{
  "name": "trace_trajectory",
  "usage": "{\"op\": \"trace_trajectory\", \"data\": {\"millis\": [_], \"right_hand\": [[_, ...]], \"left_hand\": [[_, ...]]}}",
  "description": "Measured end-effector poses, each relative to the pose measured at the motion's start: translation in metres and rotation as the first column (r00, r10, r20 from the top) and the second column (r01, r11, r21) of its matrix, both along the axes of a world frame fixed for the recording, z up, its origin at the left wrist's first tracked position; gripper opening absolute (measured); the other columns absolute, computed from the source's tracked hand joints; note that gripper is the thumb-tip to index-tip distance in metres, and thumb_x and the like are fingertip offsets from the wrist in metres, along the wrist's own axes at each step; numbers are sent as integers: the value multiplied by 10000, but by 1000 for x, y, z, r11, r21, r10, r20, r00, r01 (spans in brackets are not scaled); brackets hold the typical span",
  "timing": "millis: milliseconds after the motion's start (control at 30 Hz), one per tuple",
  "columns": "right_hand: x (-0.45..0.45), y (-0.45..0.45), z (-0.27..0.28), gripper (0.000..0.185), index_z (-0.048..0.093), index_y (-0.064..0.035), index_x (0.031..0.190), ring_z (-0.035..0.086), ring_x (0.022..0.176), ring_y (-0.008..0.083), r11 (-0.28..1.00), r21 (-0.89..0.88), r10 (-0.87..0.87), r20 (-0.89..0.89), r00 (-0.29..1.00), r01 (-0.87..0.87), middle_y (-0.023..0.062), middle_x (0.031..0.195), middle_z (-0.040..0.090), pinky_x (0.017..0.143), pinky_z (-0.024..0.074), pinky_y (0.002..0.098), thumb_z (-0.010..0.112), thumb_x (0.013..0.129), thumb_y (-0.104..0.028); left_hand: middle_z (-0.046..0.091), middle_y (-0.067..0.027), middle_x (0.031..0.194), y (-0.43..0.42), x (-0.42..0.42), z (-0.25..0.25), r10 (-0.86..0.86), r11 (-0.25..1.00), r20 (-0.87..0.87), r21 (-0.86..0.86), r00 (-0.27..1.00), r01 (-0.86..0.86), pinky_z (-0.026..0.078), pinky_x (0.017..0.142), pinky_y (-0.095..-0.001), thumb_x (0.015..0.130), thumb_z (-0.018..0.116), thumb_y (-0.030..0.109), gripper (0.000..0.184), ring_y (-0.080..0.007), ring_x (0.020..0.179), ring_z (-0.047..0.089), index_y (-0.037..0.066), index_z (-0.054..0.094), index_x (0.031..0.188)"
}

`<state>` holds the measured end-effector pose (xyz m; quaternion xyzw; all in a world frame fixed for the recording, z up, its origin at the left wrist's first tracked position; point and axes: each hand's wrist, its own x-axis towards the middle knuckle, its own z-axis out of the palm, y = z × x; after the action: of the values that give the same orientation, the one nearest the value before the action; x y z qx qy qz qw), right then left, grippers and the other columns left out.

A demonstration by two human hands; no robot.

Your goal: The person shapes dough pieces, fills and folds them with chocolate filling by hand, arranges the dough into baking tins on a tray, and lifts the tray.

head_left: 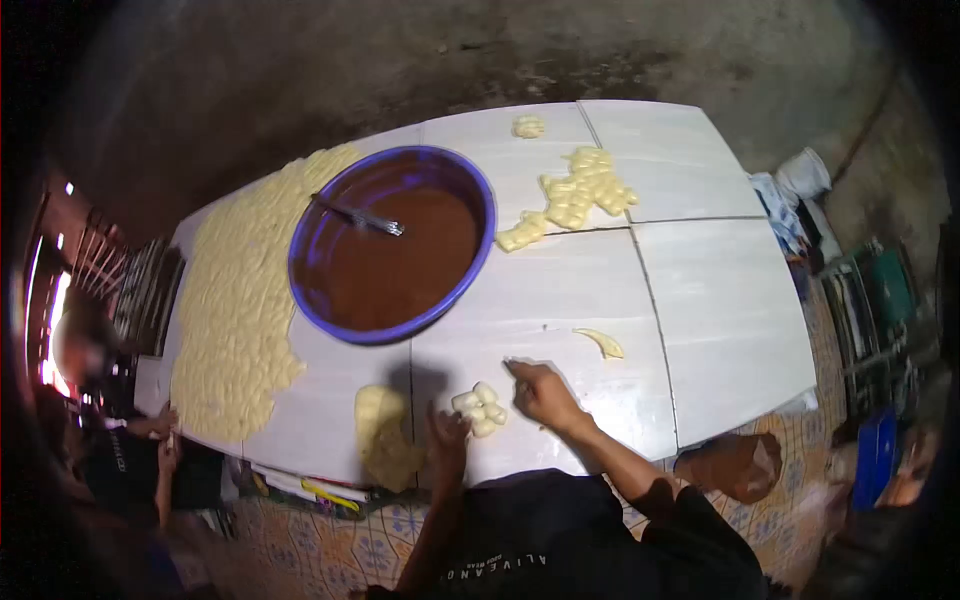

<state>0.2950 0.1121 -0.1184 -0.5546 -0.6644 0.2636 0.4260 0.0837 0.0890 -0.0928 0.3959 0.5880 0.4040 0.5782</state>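
Note:
Several small pale dough pieces (480, 408) lie in a cluster on the white tiled table (540, 300). At their left edge is my left hand (447, 440), its fingers apart, with nothing visible in it. My right hand (543, 394) is right of the cluster, fingers curled together at the tabletop; what they hold, if anything, is too small to make out. A flat dough patch (385, 435) lies left of my left hand. Beyond my right hand rests a thin curved dough strip (603, 343).
A purple basin (445, 322) of brown contents, with a metal utensil (360, 216), stands behind. A dough sheet (235, 300) covers the table's left side; dough clumps (580, 192) lie at the back. Another person (130, 460) is at the left edge.

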Motion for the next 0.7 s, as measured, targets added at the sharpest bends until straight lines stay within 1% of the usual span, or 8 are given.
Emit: {"op": "trace_trajectory", "data": {"millis": [133, 200, 333, 400, 533, 600, 667, 700], "right_hand": [[88, -6, 40, 469, 559, -97, 1214, 518, 1131, 346, 965, 115, -251, 676, 693, 237, 133, 1264, 540, 888, 440, 448, 616, 748, -81], [119, -12, 16, 511, 518, -58, 1261, 458, 1196, 335, 988, 18, -117, 724, 680, 151, 178, 1339, 472, 936, 398, 460, 622, 761, -65], [128, -46, -2, 205, 633, 4, 1015, 554, 879, 327, 985, 74, -174, 507, 844, 159, 178, 1006, 615, 750, 493, 387, 600, 815, -31], [111, -52, 15, 170, 613, 4, 946, 560, 932, 328, 900, -289, -285, 175, 943, 325, 165, 1014, 563, 823, 498, 394, 637, 780, -25], [56, -48, 23, 284, 590, -17, 999, 533, 1097, 191, 927, -280, -371, -782, 501, 251, 89, 1203, 496, 880, 498, 294, 743, 759, -21], [26, -40, 38, 334, 549, -5, 1063, 532, 1101, 188, 974, -137, -213, -832, 513, 182, 91, 1188, 499, 889, 502, 282, 711, 773, 32], [-2, -39, 75, 396, 486, 25, 1156, 585, 977, 173, 963, -237, -269, -854, 445, 127, 95, 1090, 524, 833, 521, 269, 666, 804, 59], [-13, -37, 84, 419, 477, 24, 1186, 588, 943, 164, 966, -180, -248, -844, 475, 184, 86, 1053, 539, 790, 521, 259, 660, 811, 61]], "left_hand": [[574, -117, 1147, 0, -8, 18, -66, 995, 36, 84, 997, 63, 464, 853, -304, 848, 607, 63, 534, -182, 1080, 533, 19, 404, 1340], [607, -97, 1099, 5, -1, 38, -172, 985, 74, 42, 982, 169, 456, 875, -323, 846, 612, 67, 400, -172, 1107, 519, 10, 533, 1234], [646, -84, 1026, 17, 12, 15, -370, 868, -164, 290, 915, 403, 462, 868, -334, 854, 609, 73, 174, -185, 1056, 558, -3, 649, 1005], [651, -90, 1026, 23, 22, 4, -350, 700, -470, 443, 810, 560, 469, 862, -333, 862, 602, 76, 141, -200, 1004, 589, -6, 660, 961], [606, -135, 1189, 6, 60, 28, -511, 813, -3, 324, 860, 484, 424, 974, -304, 897, 555, 2, 387, -194, 1232, 471, -20, 502, 1280], [559, -151, 1266, 6, 70, 47, -513, 760, -71, 424, 855, 492, 414, 981, -310, 898, 554, 7, 493, -187, 1223, 478, 1, 414, 1371], [555, -177, 1242, 16, 75, 67, -363, 605, -389, 592, 847, 532, 434, 942, -315, 910, 530, 2, 359, -241, 1137, 541, -51, 524, 1264], [584, -175, 1179, 17, 75, 70, -323, 652, -309, 613, 895, 447, 452, 909, -310, 885, 567, -4, 304, -231, 1088, 566, -54, 573, 1185]]}}
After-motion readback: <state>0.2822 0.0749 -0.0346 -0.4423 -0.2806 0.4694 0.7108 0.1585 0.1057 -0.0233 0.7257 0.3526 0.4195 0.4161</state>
